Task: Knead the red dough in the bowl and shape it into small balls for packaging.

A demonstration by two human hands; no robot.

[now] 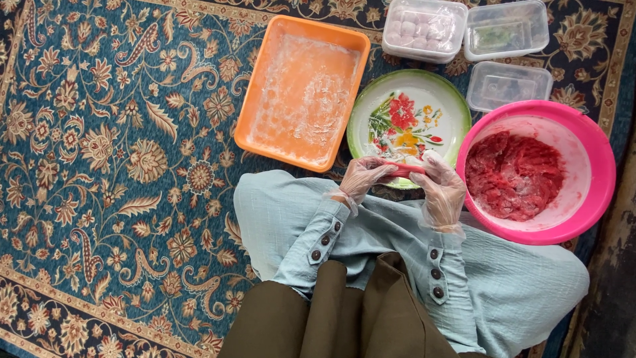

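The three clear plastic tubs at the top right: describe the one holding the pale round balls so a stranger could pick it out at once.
Start at the big pink bowl of red mixture, then look up past the floral plate to the clear tubs on the carpet. The filled tub is the leftmost, next to the orange tray. Only it holds rows of pale pinkish balls.

flat red dough piece (402,170), between hands

Orange tray (260,99) dusted white, flowered plate (424,93), three clear plastic tubs (509,85), patterned blue carpet (119,166)
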